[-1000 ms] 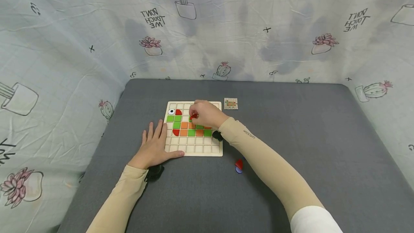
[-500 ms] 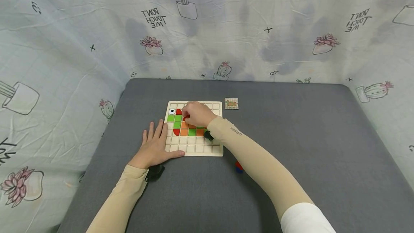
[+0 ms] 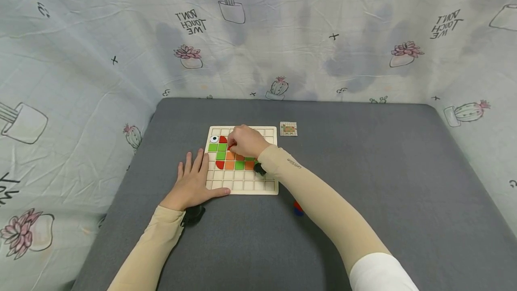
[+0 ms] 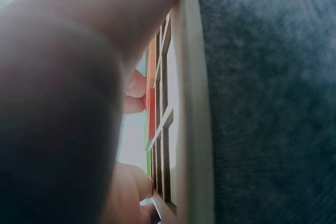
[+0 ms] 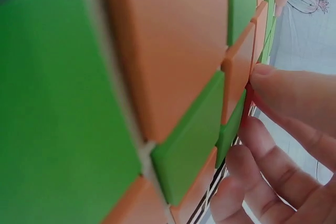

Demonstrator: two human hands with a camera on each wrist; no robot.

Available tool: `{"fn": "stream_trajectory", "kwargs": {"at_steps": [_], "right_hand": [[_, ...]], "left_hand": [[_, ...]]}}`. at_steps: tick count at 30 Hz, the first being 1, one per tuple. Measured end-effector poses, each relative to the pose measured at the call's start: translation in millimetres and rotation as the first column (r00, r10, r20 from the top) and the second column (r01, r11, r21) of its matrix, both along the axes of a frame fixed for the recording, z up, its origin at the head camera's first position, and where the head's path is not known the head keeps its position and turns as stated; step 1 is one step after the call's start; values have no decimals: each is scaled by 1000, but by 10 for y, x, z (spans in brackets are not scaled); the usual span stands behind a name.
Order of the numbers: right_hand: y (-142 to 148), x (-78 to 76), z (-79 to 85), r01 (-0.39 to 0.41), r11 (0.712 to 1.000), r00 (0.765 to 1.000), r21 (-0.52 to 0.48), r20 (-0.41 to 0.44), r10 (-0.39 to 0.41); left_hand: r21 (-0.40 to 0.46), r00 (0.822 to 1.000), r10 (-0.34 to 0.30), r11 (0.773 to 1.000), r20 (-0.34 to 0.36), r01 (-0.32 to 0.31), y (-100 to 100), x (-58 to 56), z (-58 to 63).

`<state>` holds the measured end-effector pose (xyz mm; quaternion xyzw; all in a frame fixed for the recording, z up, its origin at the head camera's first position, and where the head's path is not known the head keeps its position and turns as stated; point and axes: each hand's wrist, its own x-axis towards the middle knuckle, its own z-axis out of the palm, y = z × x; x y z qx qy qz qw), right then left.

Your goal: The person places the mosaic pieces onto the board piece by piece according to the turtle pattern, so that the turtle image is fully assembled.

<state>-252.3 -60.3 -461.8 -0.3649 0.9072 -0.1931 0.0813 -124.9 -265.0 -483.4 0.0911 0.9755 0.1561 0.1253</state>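
Note:
A wooden grid board [image 3: 243, 186] lies on the grey table. Green and orange square tiles [image 3: 229, 165] fill some of its cells, with red rounded tiles [image 3: 220, 165] and a white eye disc [image 3: 214, 139] at the left. My right hand [image 3: 248, 142] pinches a small red tile [image 5: 248, 98] between thumb and fingers, down at a cell right of the green pair; its exact shape is hidden. My left hand [image 3: 191, 188] rests with fingers spread along the board's left edge, the thumb on its lower edge. My right forearm covers the board's right part.
A small pattern card [image 3: 288, 129] lies beyond the board's upper right corner. Loose red [image 3: 297, 205] and blue [image 3: 298, 212] pieces sit on the table, partly behind my right forearm. A printed cloth [image 3: 307, 35] hangs behind the table.
My right hand has moved left over the board with the red tile, then stays nearly still over the last half second. My left hand has not moved.

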Motion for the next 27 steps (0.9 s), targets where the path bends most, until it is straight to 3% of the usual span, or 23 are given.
{"fn": "stream_trajectory", "kwargs": {"at_steps": [13,27], "right_hand": [[25,-6,6,39,999,994,-27,106,-36],[25,11,18,29,998,995,-57,96,-24]], "left_hand": [[-3,1000,0,1000,15,0,-8,-14,-20],[-4,1000,-2,1000,10,2,-22,-14,-32]]}}
